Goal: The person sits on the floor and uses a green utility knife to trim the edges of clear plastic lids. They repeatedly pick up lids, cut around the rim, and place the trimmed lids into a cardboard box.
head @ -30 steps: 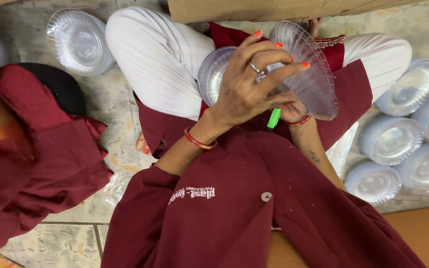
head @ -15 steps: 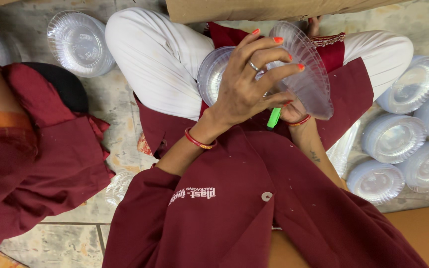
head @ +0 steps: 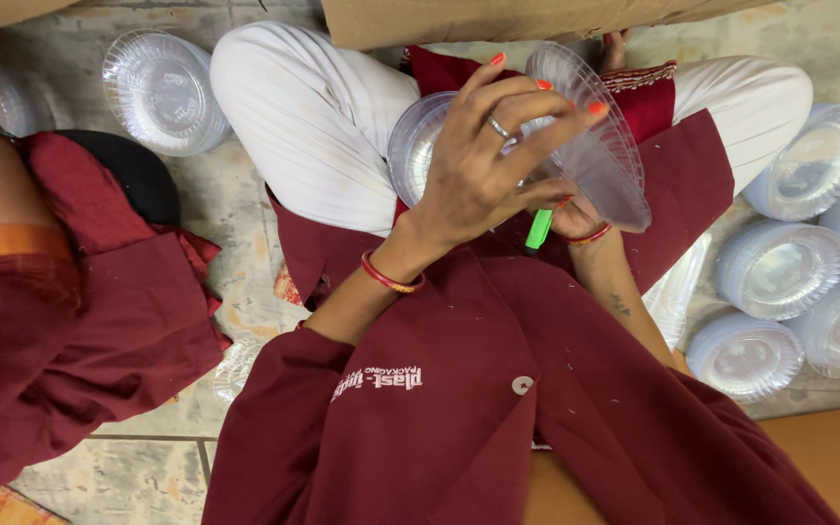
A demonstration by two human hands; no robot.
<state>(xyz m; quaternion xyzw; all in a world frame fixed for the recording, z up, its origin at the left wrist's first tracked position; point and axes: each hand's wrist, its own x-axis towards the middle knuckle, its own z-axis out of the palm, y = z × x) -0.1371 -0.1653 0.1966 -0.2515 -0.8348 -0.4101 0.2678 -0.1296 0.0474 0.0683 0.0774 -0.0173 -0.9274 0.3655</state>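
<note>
Floor: you sit cross-legged on a worn, mottled stone floor (head: 226,209), with a brown cardboard box (head: 498,19) at the top edge.
Neighbour: a second person's dark red sleeve (head: 70,321) fills the left side.
Left hand: your left hand (head: 488,165) spreads its fingers over the rim of a clear plastic bowl (head: 600,156), gripping it, tilted, above your lap.
Right hand: your right hand (head: 576,216) is mostly hidden under the bowl; you cannot tell how its fingers are set. A green marker (head: 538,231) pokes out just beside it.
Second bowl: one more clear bowl (head: 415,146) sits behind your left hand.
Change: the bowl and both hands sit as they did half a second ago; the neighbour's arm has shifted slightly.
Count: five stacks of clear bowls (head: 780,267) at your right, two at upper left (head: 162,92).
</note>
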